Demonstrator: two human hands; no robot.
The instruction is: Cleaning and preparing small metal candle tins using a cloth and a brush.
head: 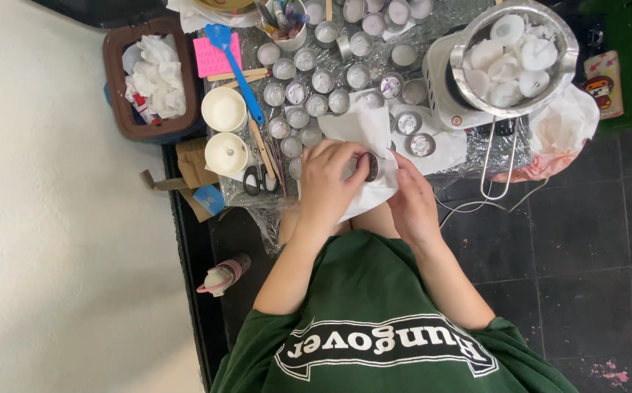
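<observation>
Both my hands meet over a low table's near edge. My left hand [330, 185] is curled around a small round metal tin [371, 167] together with a white tissue [359, 127] that spreads out beneath it. My right hand [412, 204] holds the tissue's right side, and its fingers touch the tin. Just beyond my fingers, two more small tins [414, 135] lie on the same tissue.
The foil-covered table [476, 156] holds several small tins of white wax [308, 80], two white cups [224, 131], a blue spatula [236, 69], scissors [257, 178] and a steel pot of white wax pieces [514, 54] on a small burner. A brown bin of crumpled tissue [148, 80] stands left. A pink bottle [223, 275] lies on the dark floor.
</observation>
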